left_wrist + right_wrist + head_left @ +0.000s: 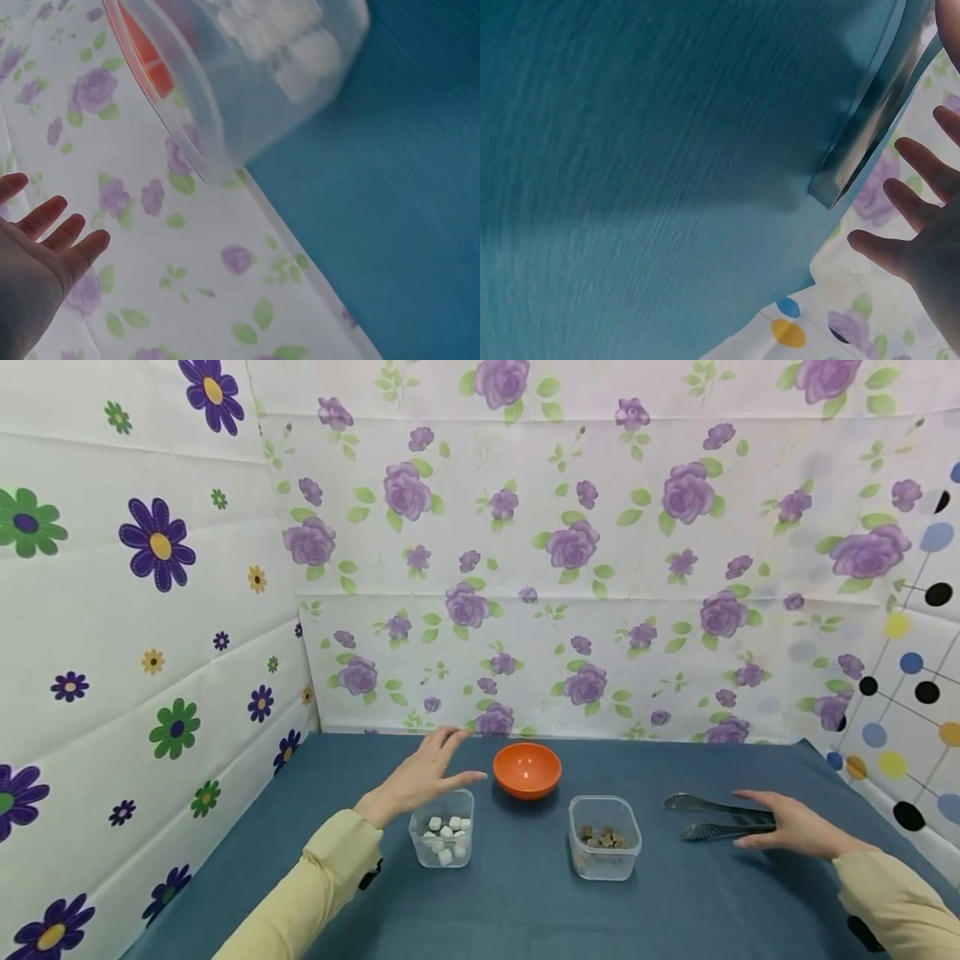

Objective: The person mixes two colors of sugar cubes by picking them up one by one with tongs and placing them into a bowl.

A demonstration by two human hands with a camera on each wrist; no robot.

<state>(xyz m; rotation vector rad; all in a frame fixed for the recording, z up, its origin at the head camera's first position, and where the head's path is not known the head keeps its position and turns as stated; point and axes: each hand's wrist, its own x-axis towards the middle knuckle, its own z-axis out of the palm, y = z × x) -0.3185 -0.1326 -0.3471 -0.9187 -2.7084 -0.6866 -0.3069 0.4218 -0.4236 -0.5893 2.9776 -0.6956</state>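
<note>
My left hand (420,781) hovers beside and above a clear plastic container (442,852) of white cubes (446,833). Its fingers are extended and hold nothing; in the left wrist view the hand (37,262) is apart from the container (247,112). On the right, metal tongs (716,831) lie on the table, their gripping ends pointing left. My right hand (802,828) is over their rear end, thumb and fingers spread to either side. The right wrist view shows those spread fingers (911,202) apart from the tongs (855,142).
An orange bowl (527,772) stands at the back middle. Right of centre is another clear container (606,864) with brown cubes (602,839). Blue cloth (517,910) covers the table. Patterned sheets (525,568) rise behind it and at both sides.
</note>
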